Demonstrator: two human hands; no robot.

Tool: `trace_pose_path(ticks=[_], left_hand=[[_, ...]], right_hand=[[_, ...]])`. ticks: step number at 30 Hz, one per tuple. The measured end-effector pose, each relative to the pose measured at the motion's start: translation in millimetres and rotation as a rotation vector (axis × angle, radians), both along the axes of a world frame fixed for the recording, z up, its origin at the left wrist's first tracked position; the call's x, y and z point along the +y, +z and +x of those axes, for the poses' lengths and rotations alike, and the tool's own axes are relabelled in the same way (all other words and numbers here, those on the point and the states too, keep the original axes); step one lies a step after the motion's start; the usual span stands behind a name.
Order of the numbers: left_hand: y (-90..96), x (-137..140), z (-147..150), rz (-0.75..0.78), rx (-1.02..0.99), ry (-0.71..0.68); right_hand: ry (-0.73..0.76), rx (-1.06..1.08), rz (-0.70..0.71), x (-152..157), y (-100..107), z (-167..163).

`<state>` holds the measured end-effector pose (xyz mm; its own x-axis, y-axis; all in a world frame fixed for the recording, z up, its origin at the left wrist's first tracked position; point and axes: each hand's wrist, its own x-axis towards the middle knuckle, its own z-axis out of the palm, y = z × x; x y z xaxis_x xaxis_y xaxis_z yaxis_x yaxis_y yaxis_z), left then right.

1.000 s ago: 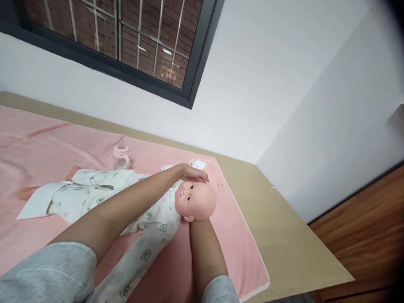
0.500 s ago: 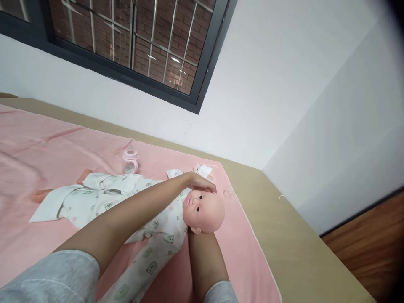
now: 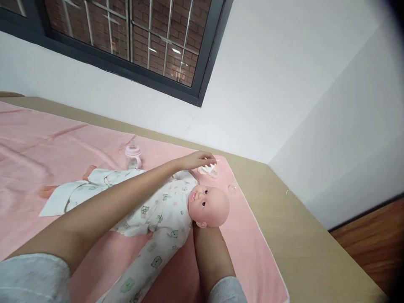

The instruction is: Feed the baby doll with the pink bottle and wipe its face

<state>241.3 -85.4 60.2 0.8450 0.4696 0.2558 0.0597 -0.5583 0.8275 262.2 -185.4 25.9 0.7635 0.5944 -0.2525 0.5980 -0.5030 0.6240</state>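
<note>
A baby doll in a white patterned outfit lies on its back on a pink blanket, its face turned up. My right forearm runs beneath the doll's head and neck; the hand itself is hidden behind the doll. Stretched across the doll's body, my left arm ends with my left hand over a small white-and-clear item beyond its shoulder. The fingers of that hand are bent and apart, with white showing between them. What kind of item it is, I cannot make out.
A pink-topped baby bottle stands by the doll's legs. Close to its head lies a small clear ring-like thing. The wooden surface extends past the blanket to a white wall with a barred window.
My left hand has left the side of the doll's head and moved up and away to the white item. My right arm stays beneath the head. The whole view has shifted slightly.
</note>
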Motion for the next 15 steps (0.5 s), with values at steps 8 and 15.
trace_pose_path(ticks=[8, 15], left_hand=[[-23.4, 6.7, -130.0, 0.207, -0.255, 0.780], [-75.0, 49.7, -216.0, 0.222, 0.014, 1.175]], right_hand=[[-0.181, -0.064, -0.345, 3.3, -15.7, 5.7], [-0.084, -0.009, -0.304, 6.8, -21.8, 8.9]])
